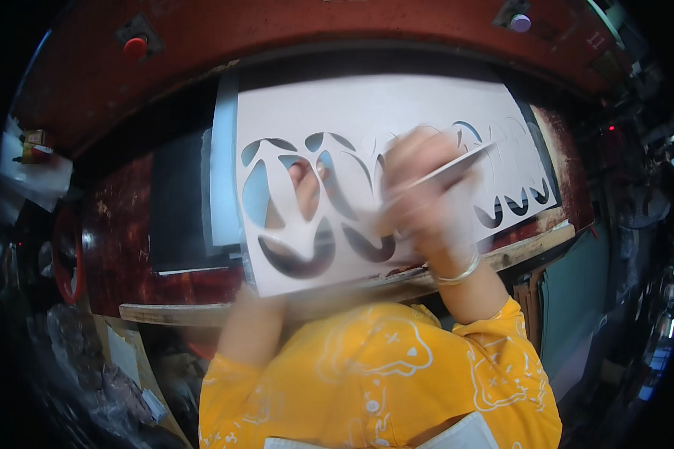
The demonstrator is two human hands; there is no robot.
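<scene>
A large white sheet [374, 101] with rows of curved cut-outs lies across the work table, its near edge over the wooden front rail. My left hand [305, 188] is underneath it; some fingers show through the cut-outs, apart and with nothing visible in them. The rest of that hand is hidden by the sheet. Above the sheet's middle, my right hand [427, 183] is smeared by motion, its fingers closed on a thin white cut piece [464, 159] seen nearly edge-on. A light bangle circles the right wrist.
Light blue sheeting [224, 172] and a black board [178, 202] lie at the left. A red machine beam [314, 30] spans the far side, carrying a red button [135, 49] and a pale purple button [521, 23]. A wooden rail [180, 313] runs along the front.
</scene>
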